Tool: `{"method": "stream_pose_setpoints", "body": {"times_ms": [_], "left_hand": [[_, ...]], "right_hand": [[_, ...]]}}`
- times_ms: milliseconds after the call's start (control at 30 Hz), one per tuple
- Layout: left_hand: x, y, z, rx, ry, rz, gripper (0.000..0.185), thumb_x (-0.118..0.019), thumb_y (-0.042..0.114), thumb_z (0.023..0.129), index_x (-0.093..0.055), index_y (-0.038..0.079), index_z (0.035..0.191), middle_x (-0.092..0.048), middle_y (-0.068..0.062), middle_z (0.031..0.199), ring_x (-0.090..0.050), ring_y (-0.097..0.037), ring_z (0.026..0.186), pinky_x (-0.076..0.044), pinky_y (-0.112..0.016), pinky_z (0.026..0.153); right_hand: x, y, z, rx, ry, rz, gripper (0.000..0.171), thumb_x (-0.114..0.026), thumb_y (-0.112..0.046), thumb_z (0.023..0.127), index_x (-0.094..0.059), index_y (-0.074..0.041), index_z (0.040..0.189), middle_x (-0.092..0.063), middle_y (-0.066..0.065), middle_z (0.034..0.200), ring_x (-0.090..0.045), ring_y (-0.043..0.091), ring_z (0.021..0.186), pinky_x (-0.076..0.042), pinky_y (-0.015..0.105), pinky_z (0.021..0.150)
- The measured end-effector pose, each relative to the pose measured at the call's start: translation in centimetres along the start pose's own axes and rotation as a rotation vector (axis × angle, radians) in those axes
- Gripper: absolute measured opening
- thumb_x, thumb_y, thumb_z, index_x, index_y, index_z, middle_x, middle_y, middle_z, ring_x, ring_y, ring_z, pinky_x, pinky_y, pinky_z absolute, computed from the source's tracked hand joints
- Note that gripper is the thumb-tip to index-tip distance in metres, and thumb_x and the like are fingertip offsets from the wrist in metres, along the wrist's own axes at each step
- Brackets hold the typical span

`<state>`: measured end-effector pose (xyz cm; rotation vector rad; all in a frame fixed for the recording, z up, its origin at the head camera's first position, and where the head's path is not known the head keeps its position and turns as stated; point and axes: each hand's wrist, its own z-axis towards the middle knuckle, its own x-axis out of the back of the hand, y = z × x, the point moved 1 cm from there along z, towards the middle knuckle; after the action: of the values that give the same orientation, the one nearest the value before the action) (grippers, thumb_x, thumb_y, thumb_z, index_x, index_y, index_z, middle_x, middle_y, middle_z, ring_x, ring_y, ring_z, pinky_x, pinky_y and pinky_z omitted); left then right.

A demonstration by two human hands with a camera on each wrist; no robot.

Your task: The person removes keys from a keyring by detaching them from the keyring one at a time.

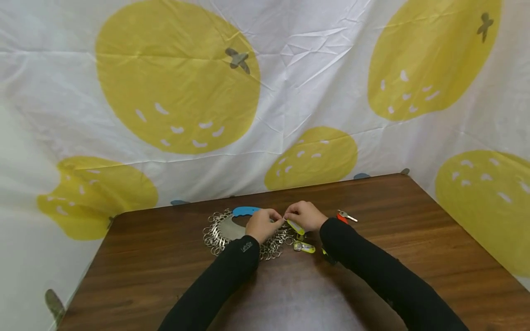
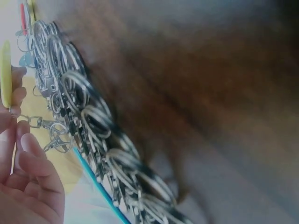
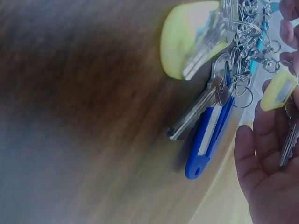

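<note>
A yellow key tag is pinched in the fingers of the right hand, held just above the worktop near the middle of its far edge. A key lies against the right palm too. The left hand meets it fingertip to fingertip, pinching a small swivel clasp joined to the tag. Beneath the left hand lies a heap of split rings on a grey disc with a blue rim. Just nearer than the tag lie another yellow-tagged key and a blue-tagged key. A red-tagged key lies just right of the right hand.
</note>
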<state>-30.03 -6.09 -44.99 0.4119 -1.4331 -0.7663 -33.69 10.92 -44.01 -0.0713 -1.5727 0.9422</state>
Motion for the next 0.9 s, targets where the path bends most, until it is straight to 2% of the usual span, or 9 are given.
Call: {"method": "stream_pose_setpoints", "body": {"times_ms": [167, 333, 633, 900], "left_hand": [[0.13, -0.01, 0.06, 0.005, -0.023, -0.008, 0.018, -0.061, 0.028, 0.093, -0.072, 0.014, 0.094, -0.07, -0.004, 0.092, -0.058, -0.013, 0.069, -0.045, -0.027, 0.059], [0.25, 0.21, 0.13, 0.006, -0.025, -0.016, 0.019, -0.061, 0.027, 0.092, -0.073, 0.013, 0.091, -0.071, -0.005, 0.086, -0.057, -0.014, 0.066, -0.044, -0.027, 0.058], [-0.14, 0.45, 0.68, 0.055, -0.004, 0.009, 0.015, -0.061, 0.027, 0.091, -0.071, 0.015, 0.087, -0.069, -0.002, 0.084, -0.057, -0.013, 0.067, -0.044, -0.028, 0.061], [-0.38, 0.05, 0.78, 0.017, 0.026, 0.02, 0.011, -0.063, 0.025, 0.09, -0.068, 0.017, 0.085, -0.069, -0.001, 0.086, -0.055, -0.012, 0.064, -0.041, -0.026, 0.059]], "right_hand": [[0.06, -0.19, 0.2, -0.021, -0.017, 0.01, 0.019, -0.057, -0.021, 0.095, -0.072, -0.011, 0.1, -0.072, 0.005, 0.097, -0.061, 0.011, 0.08, -0.047, 0.027, 0.073], [0.17, -0.37, 0.16, -0.006, -0.037, 0.034, 0.02, -0.056, -0.021, 0.096, -0.072, -0.01, 0.103, -0.071, 0.006, 0.101, -0.059, 0.01, 0.08, -0.046, 0.028, 0.074], [0.38, 0.04, 0.26, 0.033, -0.016, 0.012, 0.021, -0.058, -0.021, 0.095, -0.073, -0.01, 0.104, -0.073, 0.007, 0.103, -0.066, 0.02, 0.095, -0.051, 0.033, 0.08], [0.22, 0.15, 0.49, 0.039, 0.016, -0.01, 0.02, -0.06, -0.02, 0.093, -0.074, -0.009, 0.102, -0.074, 0.007, 0.1, -0.065, 0.016, 0.087, -0.049, 0.029, 0.075]]}}
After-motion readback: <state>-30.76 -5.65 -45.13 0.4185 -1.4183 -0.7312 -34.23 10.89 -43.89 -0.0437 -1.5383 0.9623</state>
